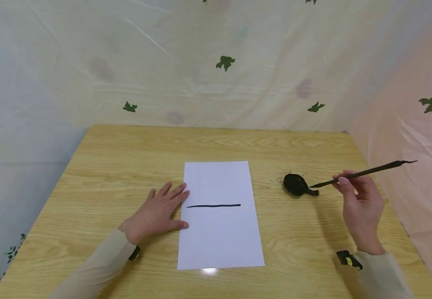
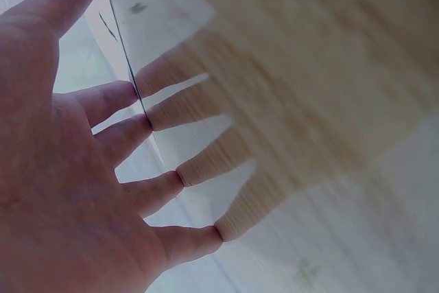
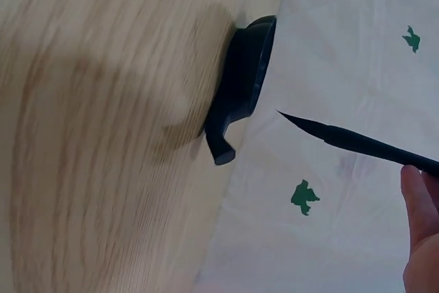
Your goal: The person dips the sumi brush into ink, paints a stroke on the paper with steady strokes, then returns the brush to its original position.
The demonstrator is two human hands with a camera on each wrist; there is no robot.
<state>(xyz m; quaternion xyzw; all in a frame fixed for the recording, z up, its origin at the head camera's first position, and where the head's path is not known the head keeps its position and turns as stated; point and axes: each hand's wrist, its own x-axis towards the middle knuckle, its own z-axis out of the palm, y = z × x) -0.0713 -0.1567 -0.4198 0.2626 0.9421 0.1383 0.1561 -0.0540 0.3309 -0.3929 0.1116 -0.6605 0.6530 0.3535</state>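
A white sheet of paper (image 1: 219, 236) lies on the table, crossed by one black horizontal stroke (image 1: 213, 206). With fingers spread, my left hand (image 1: 157, 214) rests at the sheet's left edge, fingertips and thumb tip on it. My right hand (image 1: 363, 203) pinches a dark writing brush (image 1: 372, 170) between thumb and fingers. The brush slants, its pointed tip toward the left and lower than its other end. In the right wrist view, that tip (image 3: 302, 124) is in the air, apart from the black ink dish (image 3: 243, 66), whose short handle points toward the hand.
The wooden table (image 1: 126, 153) bears small dark specks (image 1: 277, 181) around the ink dish. A pale curtain (image 1: 171, 62) with green leaf-like shapes hangs behind the table and at both sides. Each wrist wears a black strap (image 1: 348, 260).
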